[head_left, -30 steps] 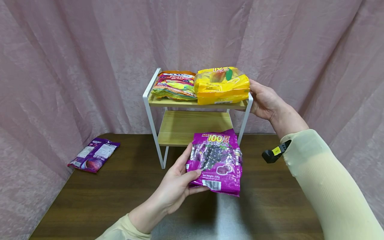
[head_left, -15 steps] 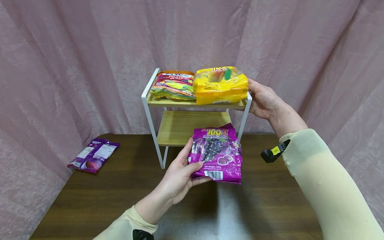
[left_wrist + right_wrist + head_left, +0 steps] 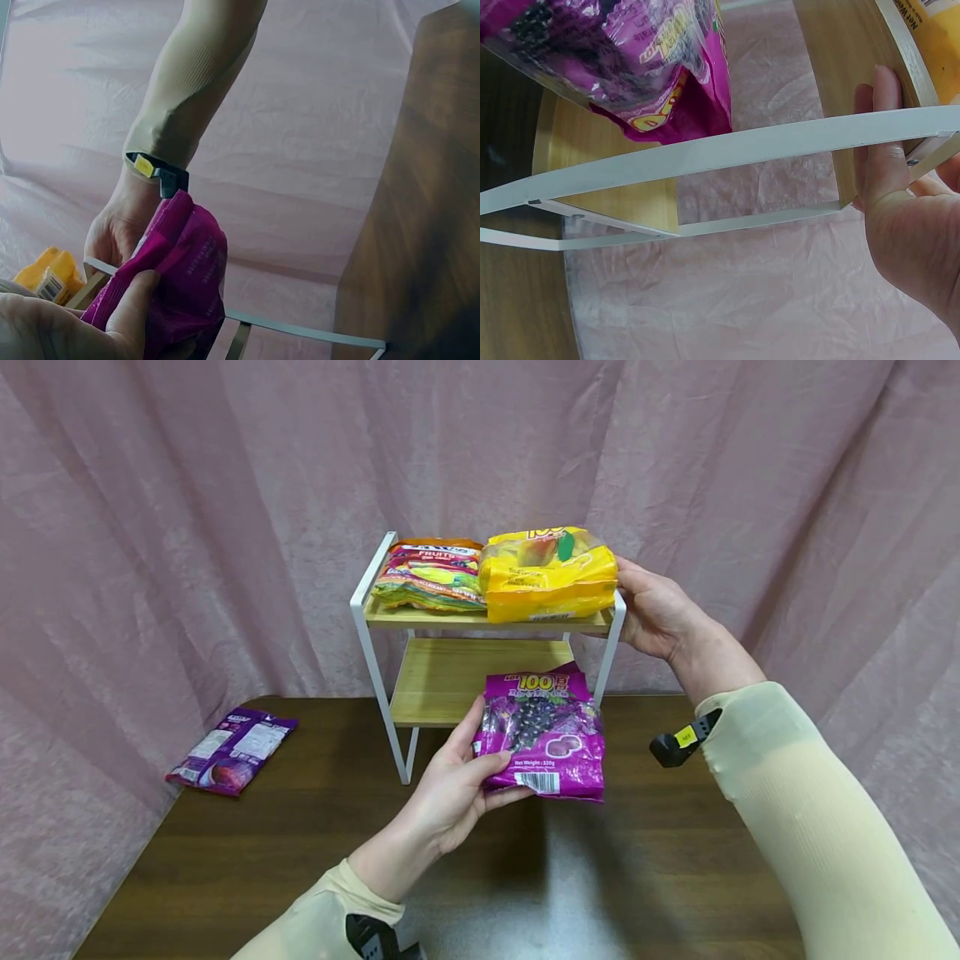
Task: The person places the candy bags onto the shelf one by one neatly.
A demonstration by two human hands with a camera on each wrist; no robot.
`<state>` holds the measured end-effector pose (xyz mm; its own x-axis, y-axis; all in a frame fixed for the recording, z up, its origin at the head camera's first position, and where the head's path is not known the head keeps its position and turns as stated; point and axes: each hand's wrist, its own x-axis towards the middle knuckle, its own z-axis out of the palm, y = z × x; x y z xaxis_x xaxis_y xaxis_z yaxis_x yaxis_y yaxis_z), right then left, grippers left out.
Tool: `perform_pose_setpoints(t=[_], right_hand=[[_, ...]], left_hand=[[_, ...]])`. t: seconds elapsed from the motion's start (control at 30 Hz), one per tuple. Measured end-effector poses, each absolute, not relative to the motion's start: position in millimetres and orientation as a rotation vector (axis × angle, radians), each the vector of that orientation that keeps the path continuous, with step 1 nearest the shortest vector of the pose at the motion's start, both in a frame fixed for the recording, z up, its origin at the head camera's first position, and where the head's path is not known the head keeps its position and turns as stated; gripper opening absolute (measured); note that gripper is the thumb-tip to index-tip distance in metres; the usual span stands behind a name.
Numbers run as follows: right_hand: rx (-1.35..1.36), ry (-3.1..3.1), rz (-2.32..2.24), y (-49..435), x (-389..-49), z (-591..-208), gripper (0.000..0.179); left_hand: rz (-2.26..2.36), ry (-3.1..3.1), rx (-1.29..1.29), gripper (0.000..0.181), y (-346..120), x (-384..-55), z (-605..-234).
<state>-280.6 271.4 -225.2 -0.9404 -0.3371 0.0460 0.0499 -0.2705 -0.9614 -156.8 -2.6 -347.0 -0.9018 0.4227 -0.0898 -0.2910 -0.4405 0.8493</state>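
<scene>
Low in the middle of the frame, the left hand [image 3: 453,785] pinches a purple candy bag [image 3: 543,735], thumb on its face. The bag is held before the rack's lower board [image 3: 450,681], lettered top pointing up the frame, barcode end nearest; its top-to-bottom axis runs nearly upright. Right of centre, the right hand [image 3: 660,614] grips the rack [image 3: 378,681], fingers under the upper board, beside a yellow bag [image 3: 547,577].
</scene>
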Motion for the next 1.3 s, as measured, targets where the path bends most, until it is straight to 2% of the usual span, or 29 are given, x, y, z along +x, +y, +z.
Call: perform_pose_setpoints(t=[0.63, 1.3], right_hand=[[-0.367, 1.707, -2.293, 271, -282, -227, 0.054], [-0.366, 1.699, -2.305, 272, -280, -226, 0.055]], left_hand=[[2.346, 1.368, 0.168, 0.083, 5, -170, -357], [2.417, 1.259, 0.09, 0.088, 8, -164, -366]])
